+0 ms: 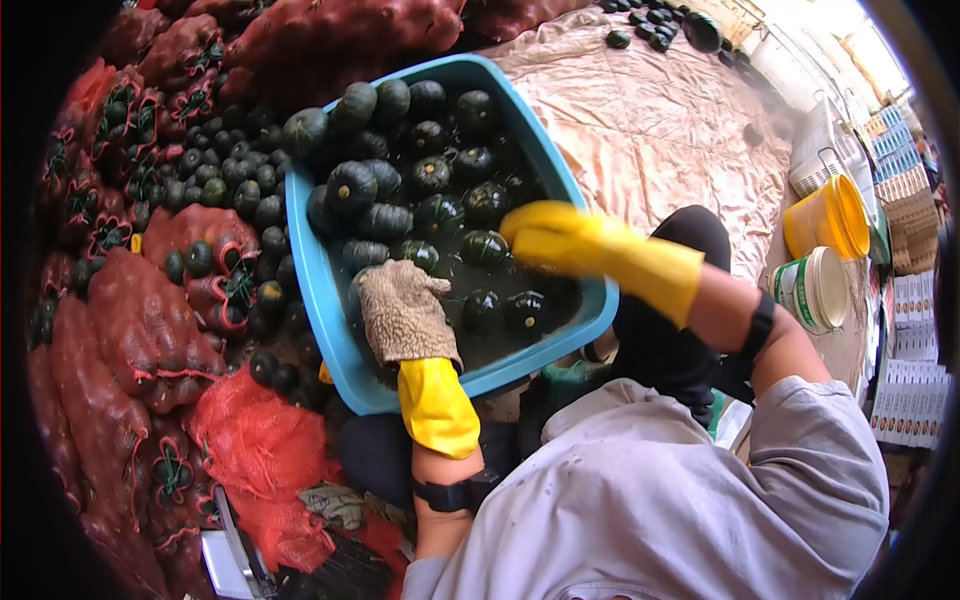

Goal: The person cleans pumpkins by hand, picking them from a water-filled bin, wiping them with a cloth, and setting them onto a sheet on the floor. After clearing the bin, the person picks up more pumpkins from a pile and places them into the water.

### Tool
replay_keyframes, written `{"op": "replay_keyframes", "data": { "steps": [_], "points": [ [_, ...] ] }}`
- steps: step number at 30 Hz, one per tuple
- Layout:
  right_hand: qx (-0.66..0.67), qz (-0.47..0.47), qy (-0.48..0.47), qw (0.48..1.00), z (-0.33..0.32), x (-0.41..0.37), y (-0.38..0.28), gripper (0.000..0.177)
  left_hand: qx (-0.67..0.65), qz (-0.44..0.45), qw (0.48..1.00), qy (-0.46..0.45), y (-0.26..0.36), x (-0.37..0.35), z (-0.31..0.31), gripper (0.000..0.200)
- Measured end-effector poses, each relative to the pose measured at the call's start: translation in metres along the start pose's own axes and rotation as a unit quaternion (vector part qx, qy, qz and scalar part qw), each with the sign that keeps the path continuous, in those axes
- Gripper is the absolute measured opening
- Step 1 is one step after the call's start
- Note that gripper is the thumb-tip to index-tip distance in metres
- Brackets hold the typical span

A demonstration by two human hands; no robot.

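Observation:
A blue plastic tub (325, 300) in front of me holds murky water and many dark green kabocha squash (352, 187), some piled at its left and others floating. Over the tub's near left side is my left hand (408, 310), in a beige fleecy mitt pulled over a yellow rubber glove. Its thumb points right; the mitt hides the fingers, and a squash edge shows beside it. My right hand (560, 238), in a yellow rubber glove, hovers at the right side near a floating squash (484, 248). Its fingers stretch out leftward, with their undersides hidden.
Red mesh sacks (150, 310) of squash crowd the left and back, with loose squash (235, 170) between them. A pinkish cloth (660, 120) covers the floor beyond. On the right stand a yellow bucket (825, 220), a white bucket (812, 290) and stacked boxes (910, 400).

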State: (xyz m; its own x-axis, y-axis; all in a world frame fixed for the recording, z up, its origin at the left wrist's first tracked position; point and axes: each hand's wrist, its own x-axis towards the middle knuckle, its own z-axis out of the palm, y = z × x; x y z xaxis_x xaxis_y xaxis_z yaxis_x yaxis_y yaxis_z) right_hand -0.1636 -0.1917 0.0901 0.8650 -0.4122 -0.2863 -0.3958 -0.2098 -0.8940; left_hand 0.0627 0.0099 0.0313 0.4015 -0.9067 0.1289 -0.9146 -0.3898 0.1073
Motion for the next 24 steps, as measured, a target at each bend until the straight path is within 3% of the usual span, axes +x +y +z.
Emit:
{"op": "replay_keyframes", "data": {
  "steps": [1,2,3,4,5,7,10,12,15,16,19,20,23,24],
  "points": [
    [-0.248,0.074,-0.132,0.957,0.037,-0.014,-0.03,0.048,0.069,-0.003,0.997,0.013,0.005,0.001,0.004,0.026],
    [-0.377,0.031,-0.164,0.911,0.077,-0.009,0.019,0.063,0.117,-0.015,0.993,0.004,0.012,0.003,0.008,0.024],
    [-0.464,0.018,-0.097,0.88,0.121,-0.004,0.057,0.07,0.118,0.004,0.993,-0.023,0.016,0.003,0.0,0.023],
    [-0.414,0.108,-0.182,0.885,0.116,0.012,0.026,0.076,0.118,0.023,0.992,-0.049,0.02,0.004,-0.008,0.023],
    [-0.352,0.09,-0.143,0.921,0.118,0.018,0.028,0.067,0.168,0.025,0.979,-0.115,0.026,0.004,-0.016,0.025],
    [-0.352,0.137,-0.109,0.92,0.138,0.041,0.066,0.056,0.245,0.036,0.942,-0.228,0.04,0.022,-0.037,0.03],
    [-0.412,0.121,-0.169,0.887,0.134,0.049,0.076,0.052,0.267,0.023,0.925,-0.269,0.036,0.037,-0.023,0.032],
    [-0.487,0.097,-0.236,0.835,0.139,0.056,0.085,0.049,0.272,0.049,0.926,-0.258,0.034,0.03,-0.021,0.03],
    [-0.627,0.025,-0.38,0.679,0.152,0.081,0.111,0.045,0.278,0.086,0.915,-0.28,0.037,0.028,-0.032,0.027],
    [-0.63,0.015,-0.388,0.672,0.146,0.089,0.111,0.044,0.281,0.098,0.909,-0.293,0.036,0.031,-0.033,0.026],
    [-0.408,0.106,-0.218,0.88,0.079,0.066,0.043,0.046,0.289,0.134,0.892,-0.321,0.033,0.034,-0.027,0.026],
    [-0.341,0.042,-0.247,0.906,0.063,0.077,0.055,0.056,0.292,0.151,0.885,-0.329,0.031,0.037,-0.022,0.028],
    [-0.278,0.058,-0.248,0.926,0.051,0.04,0.048,0.067,0.306,0.172,0.872,-0.342,0.031,0.043,-0.009,0.029],
    [-0.268,0.108,-0.219,0.932,0.063,0.035,0.054,0.086,0.309,0.174,0.869,-0.346,0.028,0.044,-0.003,0.029]
  ]
}}
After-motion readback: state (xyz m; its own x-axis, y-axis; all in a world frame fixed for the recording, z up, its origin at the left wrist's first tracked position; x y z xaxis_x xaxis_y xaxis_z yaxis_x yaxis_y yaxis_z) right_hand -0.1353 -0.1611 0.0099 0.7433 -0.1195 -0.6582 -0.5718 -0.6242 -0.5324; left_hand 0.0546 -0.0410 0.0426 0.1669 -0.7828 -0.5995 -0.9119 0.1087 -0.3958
